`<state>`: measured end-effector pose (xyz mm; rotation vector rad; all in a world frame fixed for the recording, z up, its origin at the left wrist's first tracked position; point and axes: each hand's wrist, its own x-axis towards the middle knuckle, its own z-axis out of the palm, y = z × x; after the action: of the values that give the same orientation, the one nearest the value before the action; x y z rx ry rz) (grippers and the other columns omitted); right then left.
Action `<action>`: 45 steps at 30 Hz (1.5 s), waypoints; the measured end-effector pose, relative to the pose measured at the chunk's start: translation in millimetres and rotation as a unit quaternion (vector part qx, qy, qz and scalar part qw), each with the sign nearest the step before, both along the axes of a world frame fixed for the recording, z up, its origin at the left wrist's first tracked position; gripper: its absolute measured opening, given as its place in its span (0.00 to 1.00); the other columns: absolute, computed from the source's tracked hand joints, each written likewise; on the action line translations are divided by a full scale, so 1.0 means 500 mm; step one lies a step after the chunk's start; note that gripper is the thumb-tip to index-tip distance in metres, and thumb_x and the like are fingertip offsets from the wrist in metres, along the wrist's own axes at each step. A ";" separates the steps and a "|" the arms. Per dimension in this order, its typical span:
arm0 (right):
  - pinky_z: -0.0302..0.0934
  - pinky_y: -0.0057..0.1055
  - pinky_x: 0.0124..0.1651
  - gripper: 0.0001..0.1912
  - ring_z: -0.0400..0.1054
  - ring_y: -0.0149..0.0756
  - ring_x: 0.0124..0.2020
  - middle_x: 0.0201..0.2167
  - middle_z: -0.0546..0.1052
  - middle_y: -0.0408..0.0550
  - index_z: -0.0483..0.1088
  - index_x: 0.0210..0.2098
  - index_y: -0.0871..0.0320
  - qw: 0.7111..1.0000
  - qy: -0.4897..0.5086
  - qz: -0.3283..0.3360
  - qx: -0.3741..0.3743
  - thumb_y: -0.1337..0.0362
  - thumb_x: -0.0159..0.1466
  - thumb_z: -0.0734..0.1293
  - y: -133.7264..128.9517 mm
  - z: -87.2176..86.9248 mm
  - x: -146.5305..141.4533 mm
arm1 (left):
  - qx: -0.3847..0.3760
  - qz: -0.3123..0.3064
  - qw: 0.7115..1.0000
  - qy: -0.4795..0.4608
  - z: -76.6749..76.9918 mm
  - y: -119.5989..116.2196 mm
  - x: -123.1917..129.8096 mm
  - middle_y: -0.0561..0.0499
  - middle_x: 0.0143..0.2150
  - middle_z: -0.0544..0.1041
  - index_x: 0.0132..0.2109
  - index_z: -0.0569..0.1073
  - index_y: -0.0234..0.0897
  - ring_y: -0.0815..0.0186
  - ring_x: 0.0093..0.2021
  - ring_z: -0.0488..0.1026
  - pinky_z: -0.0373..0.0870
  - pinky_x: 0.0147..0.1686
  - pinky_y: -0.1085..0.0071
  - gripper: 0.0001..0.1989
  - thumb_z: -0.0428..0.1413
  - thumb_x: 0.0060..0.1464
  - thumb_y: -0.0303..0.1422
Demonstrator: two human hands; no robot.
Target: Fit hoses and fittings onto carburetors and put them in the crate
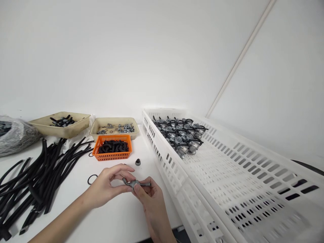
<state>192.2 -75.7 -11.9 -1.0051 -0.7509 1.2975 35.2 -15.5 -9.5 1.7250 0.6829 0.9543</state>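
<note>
A small grey metal fitting with a curved end on its left and a dark tube stub on its right is held above the white table. My right hand grips it between thumb and fingers. My left hand reaches it from the left, its thumb at the fitting's lower edge and its fingers curved above. Just beyond the hands, a small round part with a dark top stands on the table. An orange basket of short black pieces sits behind my left hand.
Long black hoses spread across the left. A beige tray and a beige bin hold small parts, beside a plastic bag. A white crate with assembled pieces fills the right. A black ring lies left.
</note>
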 end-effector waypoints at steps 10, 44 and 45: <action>0.69 0.31 0.39 0.22 0.75 0.34 0.29 0.22 0.78 0.41 0.63 0.22 0.56 1.000 0.010 -0.008 -0.007 0.55 0.46 0.79 -0.002 0.004 0.000 | 0.036 0.020 0.999 -0.008 -0.004 -0.007 0.005 0.47 0.46 0.78 0.52 0.70 0.40 0.63 0.41 0.76 0.75 0.46 0.64 0.21 0.63 0.50 0.31; 0.68 0.29 0.34 0.17 0.71 0.32 0.25 0.22 0.78 0.44 0.74 0.26 0.60 0.999 -0.040 -0.026 0.014 0.54 0.46 0.78 0.005 -0.013 0.011 | 0.290 0.081 0.952 0.055 -0.007 -0.028 0.010 0.54 0.46 0.81 0.62 0.58 0.47 0.67 0.44 0.79 0.71 0.54 0.68 0.34 0.57 0.50 0.22; 0.67 0.28 0.33 0.17 0.71 0.31 0.25 0.21 0.78 0.44 0.74 0.26 0.60 0.998 -0.046 -0.031 0.016 0.54 0.46 0.78 0.005 -0.014 0.011 | 0.290 0.081 0.952 0.052 -0.008 -0.029 0.010 0.55 0.45 0.81 0.62 0.58 0.47 0.68 0.44 0.79 0.70 0.54 0.68 0.34 0.57 0.50 0.22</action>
<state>197.8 -73.3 -18.9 -1.0598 -0.8028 1.1893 40.2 -29.7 -13.4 2.2728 0.6583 1.2744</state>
